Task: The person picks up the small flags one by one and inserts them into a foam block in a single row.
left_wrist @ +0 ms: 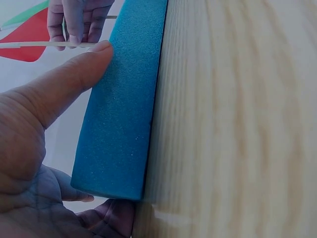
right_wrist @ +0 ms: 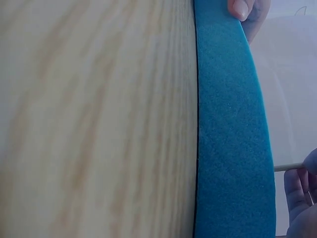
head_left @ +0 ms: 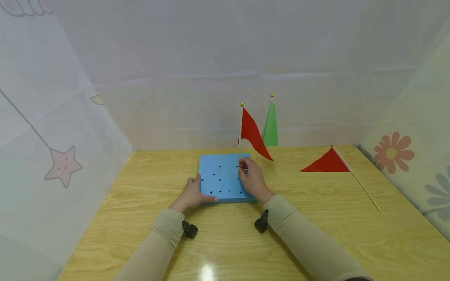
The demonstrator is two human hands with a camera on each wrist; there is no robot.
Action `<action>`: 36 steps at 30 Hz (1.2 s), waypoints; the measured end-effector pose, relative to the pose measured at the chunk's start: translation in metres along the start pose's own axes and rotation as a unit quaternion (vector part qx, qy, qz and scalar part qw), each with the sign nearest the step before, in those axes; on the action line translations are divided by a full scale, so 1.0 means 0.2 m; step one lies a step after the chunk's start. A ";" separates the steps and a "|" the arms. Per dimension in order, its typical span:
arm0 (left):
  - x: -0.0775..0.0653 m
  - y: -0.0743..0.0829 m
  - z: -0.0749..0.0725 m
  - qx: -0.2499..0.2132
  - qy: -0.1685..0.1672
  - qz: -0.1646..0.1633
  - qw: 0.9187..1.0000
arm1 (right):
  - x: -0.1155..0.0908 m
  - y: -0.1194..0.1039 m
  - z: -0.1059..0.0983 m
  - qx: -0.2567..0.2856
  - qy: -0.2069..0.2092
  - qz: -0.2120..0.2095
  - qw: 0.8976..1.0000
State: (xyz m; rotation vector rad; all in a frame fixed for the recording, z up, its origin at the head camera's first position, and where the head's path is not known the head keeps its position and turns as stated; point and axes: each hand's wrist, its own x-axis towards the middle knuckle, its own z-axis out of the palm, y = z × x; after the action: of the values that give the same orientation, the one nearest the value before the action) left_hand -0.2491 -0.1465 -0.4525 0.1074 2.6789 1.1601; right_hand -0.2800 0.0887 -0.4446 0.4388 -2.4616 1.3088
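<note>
On the table lies a blue foam board [head_left: 225, 171] with several small dark holes in its top. My left hand [head_left: 191, 194] holds its near left corner, thumb [left_wrist: 74, 74] stretched along the front edge and fingers at the left side. With thumb and fingertips my right hand [head_left: 254, 177] pinches the thin stick of a red flag [head_left: 250, 130], which stands upright over the right part of the board. The stick's lower end meets the board near a hole. Behind, a green flag [head_left: 271, 127] stands upright, its lower stick partly hidden by the right hand.
Another red flag [head_left: 328, 162] lies flat on the right of the wooden table [head_left: 140, 234], its stick slanting toward the near right. Printed cloth [head_left: 197, 97] hangs as a backdrop behind and along both sides.
</note>
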 end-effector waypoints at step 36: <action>-0.02 0.01 0.00 -0.013 -0.004 0.003 1.000 | -0.08 0.07 -0.16 0.041 -0.020 0.051 0.998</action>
State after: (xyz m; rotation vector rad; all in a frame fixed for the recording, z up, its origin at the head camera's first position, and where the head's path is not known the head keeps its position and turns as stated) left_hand -0.2446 -0.1464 -0.4502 0.1165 2.6574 1.1939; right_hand -0.2676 0.1242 -0.4447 0.3660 -2.4989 1.4593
